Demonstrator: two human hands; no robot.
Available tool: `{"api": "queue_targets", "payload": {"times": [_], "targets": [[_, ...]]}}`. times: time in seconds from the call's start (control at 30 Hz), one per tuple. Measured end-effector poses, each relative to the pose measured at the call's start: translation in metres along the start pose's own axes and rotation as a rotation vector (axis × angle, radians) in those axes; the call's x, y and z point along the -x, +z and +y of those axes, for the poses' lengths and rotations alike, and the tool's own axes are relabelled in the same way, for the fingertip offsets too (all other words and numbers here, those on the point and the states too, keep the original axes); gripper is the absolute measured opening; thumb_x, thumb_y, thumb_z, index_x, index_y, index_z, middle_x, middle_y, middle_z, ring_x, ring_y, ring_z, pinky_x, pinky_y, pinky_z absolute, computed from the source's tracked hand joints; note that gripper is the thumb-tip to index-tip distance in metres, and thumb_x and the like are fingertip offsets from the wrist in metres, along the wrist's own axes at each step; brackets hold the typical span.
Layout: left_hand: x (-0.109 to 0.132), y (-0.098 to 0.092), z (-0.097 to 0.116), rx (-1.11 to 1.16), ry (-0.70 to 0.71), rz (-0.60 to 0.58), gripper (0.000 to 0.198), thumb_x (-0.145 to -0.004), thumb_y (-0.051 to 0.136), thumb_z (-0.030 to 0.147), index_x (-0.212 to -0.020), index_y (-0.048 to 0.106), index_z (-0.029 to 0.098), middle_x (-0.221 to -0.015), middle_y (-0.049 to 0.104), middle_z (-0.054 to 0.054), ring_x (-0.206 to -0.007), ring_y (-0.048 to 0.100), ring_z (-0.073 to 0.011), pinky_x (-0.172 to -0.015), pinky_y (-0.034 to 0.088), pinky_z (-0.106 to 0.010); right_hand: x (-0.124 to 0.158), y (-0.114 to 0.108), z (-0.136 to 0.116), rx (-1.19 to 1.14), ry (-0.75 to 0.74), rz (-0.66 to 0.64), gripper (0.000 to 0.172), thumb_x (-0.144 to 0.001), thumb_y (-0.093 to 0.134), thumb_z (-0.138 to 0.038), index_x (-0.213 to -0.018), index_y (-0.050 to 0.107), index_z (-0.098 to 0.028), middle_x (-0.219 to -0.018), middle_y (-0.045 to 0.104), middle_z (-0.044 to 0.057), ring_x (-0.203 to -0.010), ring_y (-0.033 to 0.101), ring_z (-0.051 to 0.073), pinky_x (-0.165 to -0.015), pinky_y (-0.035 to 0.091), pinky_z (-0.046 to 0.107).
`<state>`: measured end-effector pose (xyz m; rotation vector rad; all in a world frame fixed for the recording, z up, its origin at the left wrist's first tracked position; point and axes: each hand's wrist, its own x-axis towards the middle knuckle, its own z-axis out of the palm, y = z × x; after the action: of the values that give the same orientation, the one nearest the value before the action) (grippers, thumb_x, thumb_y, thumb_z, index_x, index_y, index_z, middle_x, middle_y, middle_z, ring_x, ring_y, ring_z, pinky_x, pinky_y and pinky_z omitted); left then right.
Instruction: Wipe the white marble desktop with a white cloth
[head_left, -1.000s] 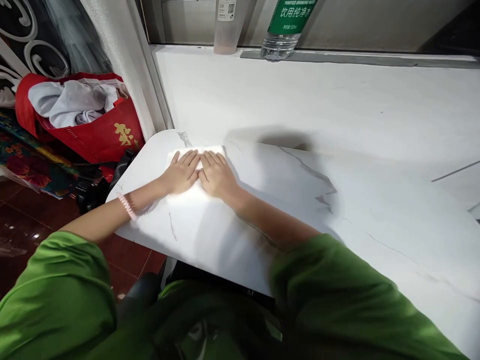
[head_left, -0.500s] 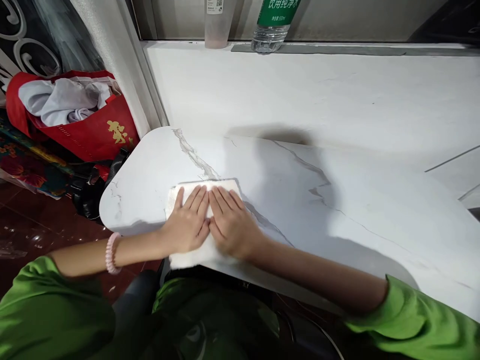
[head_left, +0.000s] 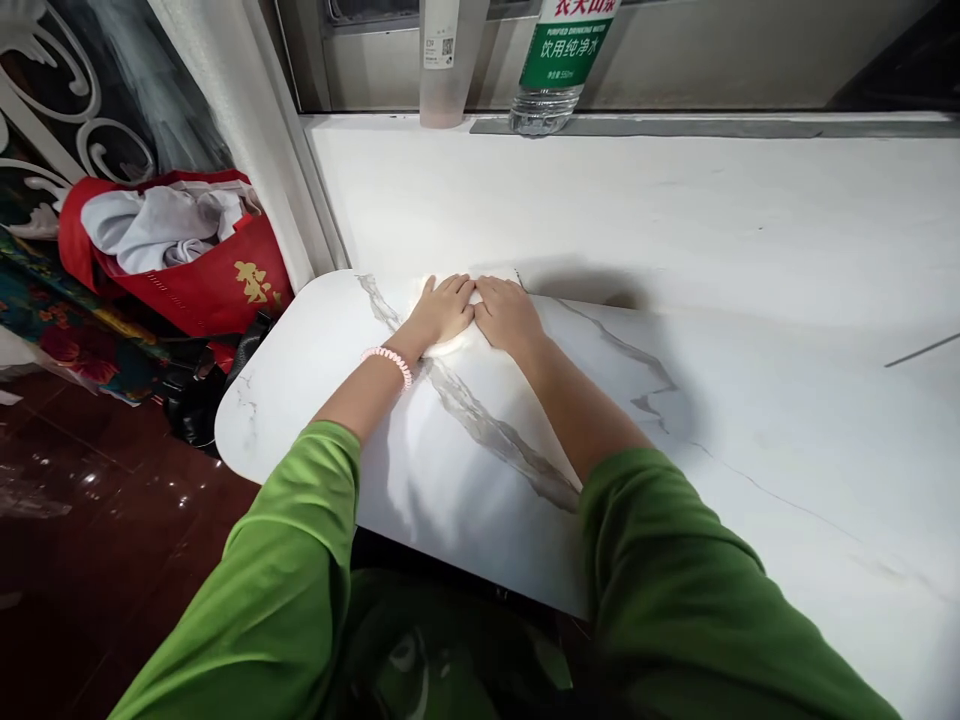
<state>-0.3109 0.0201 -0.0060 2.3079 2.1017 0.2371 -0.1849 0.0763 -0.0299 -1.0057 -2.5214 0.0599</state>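
Observation:
My left hand [head_left: 444, 308], with a pink coil band on its wrist, rests palm down on a white cloth [head_left: 453, 346] near the far edge of the marbled white table [head_left: 480, 420]. Right beside it lies my right hand [head_left: 510, 315], also palm down, the thumbs side by side. Both hands press on the cloth with fingers outstretched, and neither grasps it visibly. Most of the cloth is hidden beneath them; a little shows below and left of the hands.
A white wall or ledge [head_left: 600, 200] runs behind the table. On the sill above stand a water bottle [head_left: 559, 60] with a green label and a translucent container [head_left: 444, 95]. Left of the table are a red bag [head_left: 217, 270] of pale fabric and a black bag [head_left: 191, 400].
Both hands have slid the cloth away from my body, from near the table's front edge to its far edge. My arms are stretched further out.

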Motion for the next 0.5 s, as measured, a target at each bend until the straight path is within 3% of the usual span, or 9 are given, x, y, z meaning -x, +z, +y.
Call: {"api": "queue_targets", "payload": {"times": [0.27,0.37,0.5], "targets": [[0.026,0.0,0.014,0.025,0.018,-0.02,0.055,-0.096,0.033,0.022,-0.148,0.034,0.005,-0.158,0.03,-0.017,-0.146,0.027,-0.0283,-0.12,0.014,-0.054,0.029,-0.009,-0.008,-0.012,0.0,0.001,0.053,-0.086,0.033,-0.013,-0.134,0.053,-0.002,-0.14,0.054,0.021,-0.133,0.047,0.031,-0.111,0.032,0.051],[0.054,0.001,0.03,0.042,0.073,-0.007,0.054,-0.096,0.034,0.024,-0.147,0.036,0.007,-0.157,0.032,-0.018,-0.146,0.029,-0.0285,-0.12,0.013,-0.055,0.062,-0.021,-0.018,-0.009,-0.012,0.001,0.053,-0.088,0.032,-0.015,-0.134,0.053,-0.001,-0.141,0.054,0.021,-0.134,0.046,0.03,-0.113,0.032,0.05],[0.112,-0.001,0.065,0.034,0.109,0.037,0.054,-0.098,0.031,0.027,-0.147,0.037,0.005,-0.156,0.033,-0.02,-0.146,0.028,-0.0303,-0.119,0.013,-0.057,0.129,-0.043,-0.039,0.013,-0.037,-0.006,0.055,-0.089,0.03,-0.018,-0.136,0.051,-0.001,-0.143,0.052,0.02,-0.136,0.046,0.029,-0.115,0.032,0.049]]}}
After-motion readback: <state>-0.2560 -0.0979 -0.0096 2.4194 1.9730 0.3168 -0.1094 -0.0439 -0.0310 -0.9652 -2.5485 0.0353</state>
